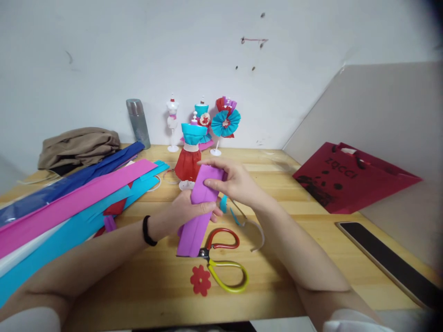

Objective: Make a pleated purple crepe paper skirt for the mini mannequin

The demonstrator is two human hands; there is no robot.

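Both my hands hold a folded strip of purple crepe paper, tilted above the table. My left hand grips its middle, thumb laid across the front. My right hand pinches the upper end between thumb and fingers. Just below lie scissors with one red and one yellow handle; the strip covers part of their blades. A red flower cutout rests by the yellow handle. Behind the strip stands a small dress form in a turquoise top and red skirt, its base partly hidden.
Pink paper and turquoise paper strips spread across the left. More dressed mini mannequins stand by the wall, near a grey bottle and brown cloth. A red paper bag and a phone-like dark slab lie right.
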